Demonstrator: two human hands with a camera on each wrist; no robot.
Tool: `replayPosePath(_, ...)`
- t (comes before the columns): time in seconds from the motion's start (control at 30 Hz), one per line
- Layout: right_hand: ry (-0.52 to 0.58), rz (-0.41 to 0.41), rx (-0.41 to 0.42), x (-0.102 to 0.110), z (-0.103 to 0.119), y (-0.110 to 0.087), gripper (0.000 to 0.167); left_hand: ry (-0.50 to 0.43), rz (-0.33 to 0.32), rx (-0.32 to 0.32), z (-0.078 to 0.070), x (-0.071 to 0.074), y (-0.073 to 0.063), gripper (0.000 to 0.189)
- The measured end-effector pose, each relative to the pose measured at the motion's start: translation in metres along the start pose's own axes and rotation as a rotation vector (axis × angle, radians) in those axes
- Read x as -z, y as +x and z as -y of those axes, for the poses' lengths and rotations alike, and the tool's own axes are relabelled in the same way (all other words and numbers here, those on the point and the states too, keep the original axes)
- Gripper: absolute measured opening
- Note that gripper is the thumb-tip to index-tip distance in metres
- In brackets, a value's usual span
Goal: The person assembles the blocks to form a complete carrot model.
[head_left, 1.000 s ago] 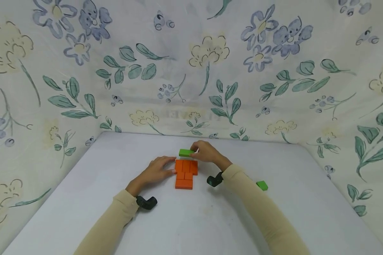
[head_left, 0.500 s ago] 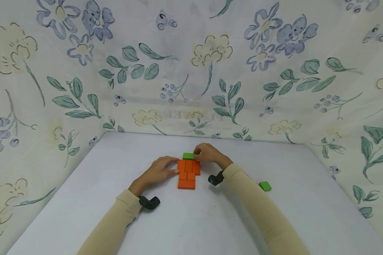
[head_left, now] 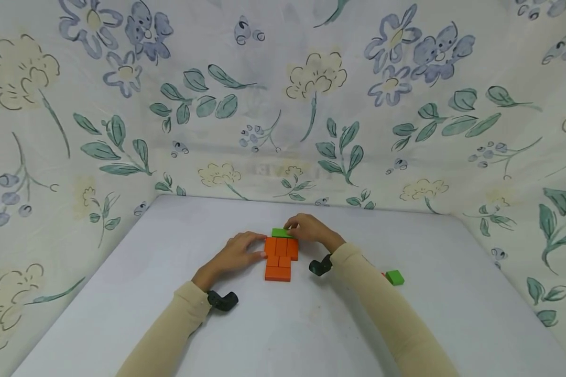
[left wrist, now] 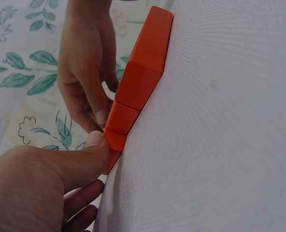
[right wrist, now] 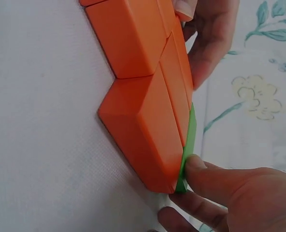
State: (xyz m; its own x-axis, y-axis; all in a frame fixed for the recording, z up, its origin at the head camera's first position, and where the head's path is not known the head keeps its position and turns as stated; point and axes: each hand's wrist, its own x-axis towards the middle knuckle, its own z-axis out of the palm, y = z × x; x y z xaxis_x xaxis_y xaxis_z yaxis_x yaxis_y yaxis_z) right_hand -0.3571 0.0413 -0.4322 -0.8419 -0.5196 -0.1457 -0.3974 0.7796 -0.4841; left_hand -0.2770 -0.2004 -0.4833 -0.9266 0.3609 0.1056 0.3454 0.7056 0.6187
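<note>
Several orange blocks (head_left: 278,260) lie flat on the white table, pushed together into a shape wider at its far end. A green rectangular block (head_left: 279,232) sits against that far end. The right hand (head_left: 309,229) pinches the green block near its right end; in the right wrist view the thumb lies on the green block (right wrist: 191,128), and its other fingertips are partly hidden. On the left side, the left hand (head_left: 237,253) rests with thumb and fingertips at the orange edge. The left wrist view shows its thumb touching an orange block (left wrist: 115,140).
Another green block (head_left: 395,277) lies on the table to the right, beside the right sleeve (head_left: 382,309). A small red piece (head_left: 383,274) peeks out there, mostly hidden by the sleeve. Floral cloth (head_left: 283,120) stands along the table's back and sides.
The right hand has brought the green block closer, from a gap beyond the orange blocks to against their far edge. The left hand stays at their left side.
</note>
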Motion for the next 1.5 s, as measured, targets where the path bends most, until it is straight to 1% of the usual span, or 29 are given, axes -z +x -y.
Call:
replayPosePath(0.2, 0.015, -0.007, -0.007, -0.0025, -0.0009, -0.0018, 0.025, 0.001, -0.007, -0.004, 0.0007, -0.0014, 0.0002, 0.053)
replayPosePath(0.5, 0.043, -0.012, -0.014, -0.0027, -0.0033, -0.0078, 0.026, 0.004, 0.006, 0.004, -0.0023, -0.0017, -0.0008, 0.053)
replayPosePath(0.63, 0.047, -0.019, -0.015, -0.0025, -0.0024, -0.0082, 0.026, 0.006, 0.000, 0.001, -0.0034, -0.0015, -0.0002, 0.052)
replayPosePath(0.77, 0.051, -0.024, -0.009, -0.0061, -0.0039, -0.0073, 0.026, 0.004, 0.004, 0.011, -0.0025, -0.0024, -0.0012, 0.053)
replayPosePath(0.93, 0.033, -0.033, 0.015, -0.0102, -0.0058, -0.0073, 0.026, 0.006, 0.015, 0.023, -0.0005, -0.0033, -0.0027, 0.054)
replayPosePath(1.07, 0.012, -0.037, 0.042, -0.0092, -0.0052, -0.0073, 0.026, 0.021, 0.010, 0.013, 0.0000, -0.0019, -0.0018, 0.053)
replayPosePath(1.27, -0.020, -0.034, 0.072, -0.0054, -0.0046, -0.0051, 0.026, 0.014, 0.012, -0.001, -0.0001, 0.0018, 0.0018, 0.055)
replayPosePath(1.4, -0.015, -0.029, 0.068, -0.0051, -0.0055, -0.0040, 0.027, 0.025, 0.015, 0.007, 0.0020, 0.0015, 0.0036, 0.055)
replayPosePath(1.5, 0.020, -0.019, 0.043, -0.0062, -0.0065, -0.0042, 0.032, 0.016, 0.020, 0.019, 0.0030, 0.0009, 0.0038, 0.055)
